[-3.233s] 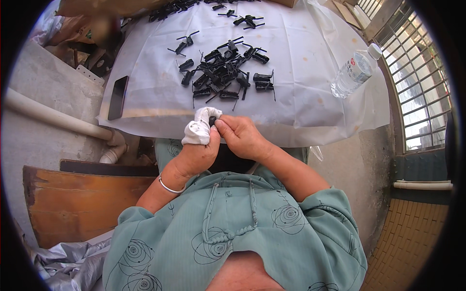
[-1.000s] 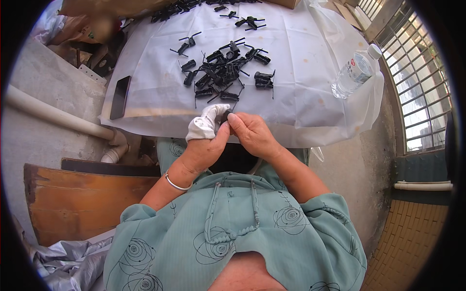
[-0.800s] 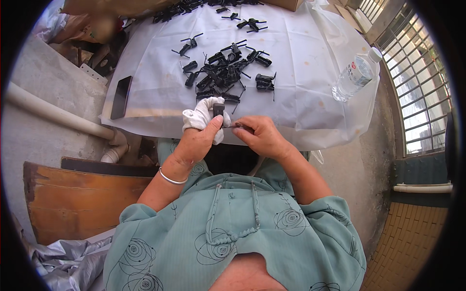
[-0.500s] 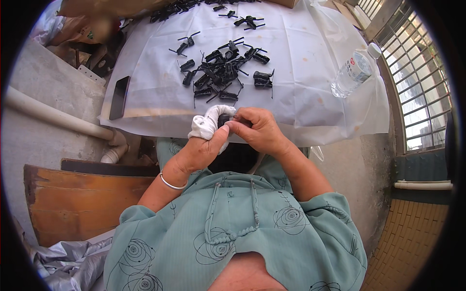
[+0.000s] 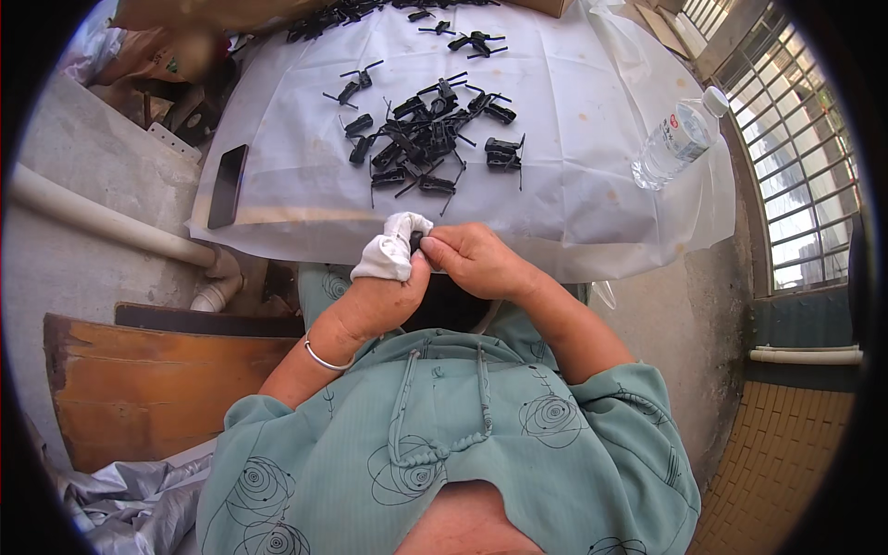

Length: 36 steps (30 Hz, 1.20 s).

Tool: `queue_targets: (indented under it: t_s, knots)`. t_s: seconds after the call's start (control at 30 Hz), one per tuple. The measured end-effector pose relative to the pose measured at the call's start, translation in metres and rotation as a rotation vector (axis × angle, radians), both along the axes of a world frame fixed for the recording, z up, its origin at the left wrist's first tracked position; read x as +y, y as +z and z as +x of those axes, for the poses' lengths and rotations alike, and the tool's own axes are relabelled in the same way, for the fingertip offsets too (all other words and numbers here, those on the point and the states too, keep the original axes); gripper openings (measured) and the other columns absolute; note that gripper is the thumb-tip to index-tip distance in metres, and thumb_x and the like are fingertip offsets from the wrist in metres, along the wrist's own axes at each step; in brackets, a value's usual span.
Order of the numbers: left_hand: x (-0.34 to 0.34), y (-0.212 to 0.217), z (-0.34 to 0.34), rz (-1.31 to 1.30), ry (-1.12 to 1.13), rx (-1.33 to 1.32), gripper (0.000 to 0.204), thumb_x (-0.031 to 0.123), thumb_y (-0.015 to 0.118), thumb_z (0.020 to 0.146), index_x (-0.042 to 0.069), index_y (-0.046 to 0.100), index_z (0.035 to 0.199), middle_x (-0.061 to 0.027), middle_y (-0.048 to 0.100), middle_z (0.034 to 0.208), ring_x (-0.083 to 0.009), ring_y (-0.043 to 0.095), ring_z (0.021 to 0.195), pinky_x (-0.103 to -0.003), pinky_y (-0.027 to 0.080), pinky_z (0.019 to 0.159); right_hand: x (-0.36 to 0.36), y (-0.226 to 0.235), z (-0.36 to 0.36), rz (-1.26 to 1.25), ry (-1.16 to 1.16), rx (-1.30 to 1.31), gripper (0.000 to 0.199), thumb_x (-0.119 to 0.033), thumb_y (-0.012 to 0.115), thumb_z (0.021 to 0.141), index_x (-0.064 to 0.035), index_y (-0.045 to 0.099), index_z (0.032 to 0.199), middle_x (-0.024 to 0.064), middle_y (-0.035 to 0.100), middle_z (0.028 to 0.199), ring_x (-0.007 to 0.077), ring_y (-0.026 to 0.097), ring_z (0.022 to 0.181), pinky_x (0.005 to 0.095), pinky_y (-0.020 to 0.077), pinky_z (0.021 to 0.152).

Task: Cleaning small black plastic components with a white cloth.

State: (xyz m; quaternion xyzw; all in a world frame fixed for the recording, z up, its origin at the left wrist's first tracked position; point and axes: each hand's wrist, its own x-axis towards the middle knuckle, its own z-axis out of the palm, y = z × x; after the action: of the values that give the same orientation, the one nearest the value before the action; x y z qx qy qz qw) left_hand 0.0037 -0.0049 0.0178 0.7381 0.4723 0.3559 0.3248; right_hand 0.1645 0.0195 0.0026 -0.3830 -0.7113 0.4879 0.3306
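At the table's near edge my left hand (image 5: 393,277) is closed round a small black plastic part (image 5: 416,240). White cloth (image 5: 388,248), perhaps a partial glove, wraps its fingers, while the thumb is bare. My right hand (image 5: 474,261) meets it from the right, thumb and curled fingers pinching the same part. Most of the part is hidden between the hands, so its shape cannot be made out. Just beyond them lies a heap of similar black plastic parts (image 5: 430,139) with thin strips sticking out. One such part (image 5: 504,154) sits apart on its right.
White plastic sheeting (image 5: 296,176) covers the table. A dark phone (image 5: 228,187) lies at the left edge, a clear water bottle (image 5: 680,141) on its side at the right. More black parts (image 5: 338,18) line the far edge. A barred window (image 5: 800,148) is at the right.
Both hands have come slightly nearer to me, and the right hand has turned, its fingers now lower and closer against the left. The black part stays between them.
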Motion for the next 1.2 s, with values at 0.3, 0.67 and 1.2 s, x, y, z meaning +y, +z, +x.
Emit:
queue_targets:
  t_s: [0.3, 0.67, 1.2]
  knots:
    - [0.01, 0.001, -0.006, -0.17, 0.155, -0.101, 0.029, 0.01, 0.055, 0.084, -0.001, 0.052, 0.11, -0.0183, 0.058, 0.1, -0.0253, 0.059, 0.091, -0.032, 0.048, 0.076, 0.05, -0.02, 0.011, 0.448, -0.286, -0.892, 0.012, -0.011, 0.051, 0.082, -0.0079, 0.054, 0.093, 0.0128, 0.061, 0.073, 0.0315, 0.059, 0.066, 0.0417, 0.0477, 0.057]
    - [0.026, -0.018, -0.002, -0.424, 0.142, -0.4, 0.022, 0.009, 0.059, 0.086, 0.004, 0.05, 0.105, -0.0008, 0.055, 0.085, -0.0049, 0.049, 0.067, -0.019, 0.042, 0.056, -0.004, 0.011, 0.008, 0.769, -0.168, -0.362, 0.011, -0.011, 0.06, 0.076, -0.0085, 0.057, 0.087, 0.0064, 0.05, 0.065, 0.0242, 0.054, 0.055, 0.0356, 0.0431, 0.048]
    - [0.015, -0.003, -0.004, -0.62, -0.1, -0.357, 0.022, 0.015, 0.055, 0.087, 0.001, 0.055, 0.104, -0.0033, 0.058, 0.083, -0.0058, 0.048, 0.056, -0.021, 0.041, 0.051, -0.01, 0.0, 0.0, 0.88, -0.273, -0.101, 0.023, -0.016, 0.068, 0.075, -0.0041, 0.05, 0.067, 0.0047, 0.046, 0.058, 0.019, 0.046, 0.047, 0.0309, 0.0365, 0.043]
